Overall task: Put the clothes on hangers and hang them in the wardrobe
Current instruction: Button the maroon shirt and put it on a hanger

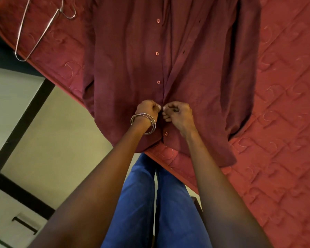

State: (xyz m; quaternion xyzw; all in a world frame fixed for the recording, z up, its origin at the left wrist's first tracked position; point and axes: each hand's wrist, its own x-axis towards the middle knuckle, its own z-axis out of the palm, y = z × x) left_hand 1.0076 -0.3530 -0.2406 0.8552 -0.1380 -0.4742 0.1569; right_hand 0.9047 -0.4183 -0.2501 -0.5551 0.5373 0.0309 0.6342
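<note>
Now both hands, left hand [148,109], right hand [179,113], pinching shirt [132,68] placket.

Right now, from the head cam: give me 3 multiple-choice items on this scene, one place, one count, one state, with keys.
1. Where does the wire hanger lie?
A. On the mattress, left of the shirt
B. Inside the shirt
C. On the floor

2. How many buttons show on the placket beyond the hands?
A. One
B. Three
C. Six

3. What are the hands doing?
A. Resting flat on the mattress
B. Holding the hanger
C. Both pinching the shirt placket

Key: 1 A, the hanger rests on the quilted mattress near its corner, apart from the maroon shirt. 2 B, three pink buttons run up the placket. 3 C, the left hand and right hand meet with fingers curled at the shirt's front edges.
</note>
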